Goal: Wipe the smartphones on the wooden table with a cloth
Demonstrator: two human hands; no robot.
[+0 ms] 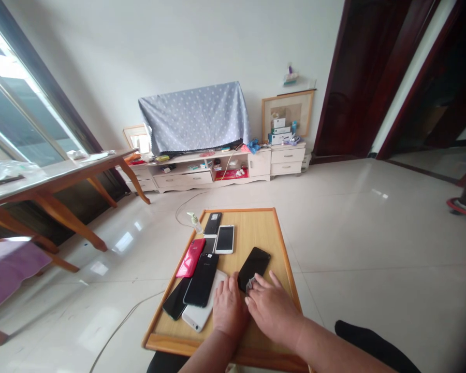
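A black smartphone (254,265) lies screen up and slanted on a small wooden table (252,228). My left hand (229,308) is at its lower left edge, fingers together and curled against it; the thumb is hidden. On the lower end of the screen, my right hand (274,308) presses a small pale wipe (250,284) under its fingers. Left of my hands, a black vivo phone (202,280) overlaps a white phone (196,317) and a dark phone (176,300). Beyond them are a red phone (191,258) and a white-framed phone (225,239).
Another black phone (213,223) and a clear pump bottle (197,223) are at the table's far left corner. A low white cabinet (186,180) stands along the wall, with a cloth-covered object (196,116) on top. At left is a larger table (62,173).
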